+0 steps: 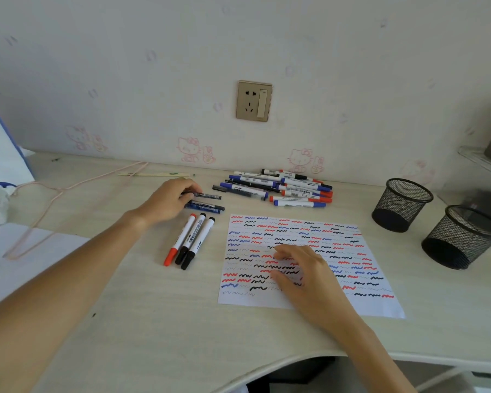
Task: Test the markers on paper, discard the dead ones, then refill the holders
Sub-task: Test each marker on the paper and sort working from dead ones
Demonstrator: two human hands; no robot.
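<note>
Markers (284, 186) lie heaped near the wall; the left hand (169, 200) pinches a dark pen (207, 196), while the right hand (301, 272) rests relaxed on the scribbled paper (360, 268).

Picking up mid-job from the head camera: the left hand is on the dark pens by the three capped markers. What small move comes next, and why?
Probably lift the dark pen that the left hand grips and carry it to the scribbled paper for a test stroke. The right hand already rests flat on the sheet, steadying it, and both mesh holders look empty, so refilling seems premature.
</note>
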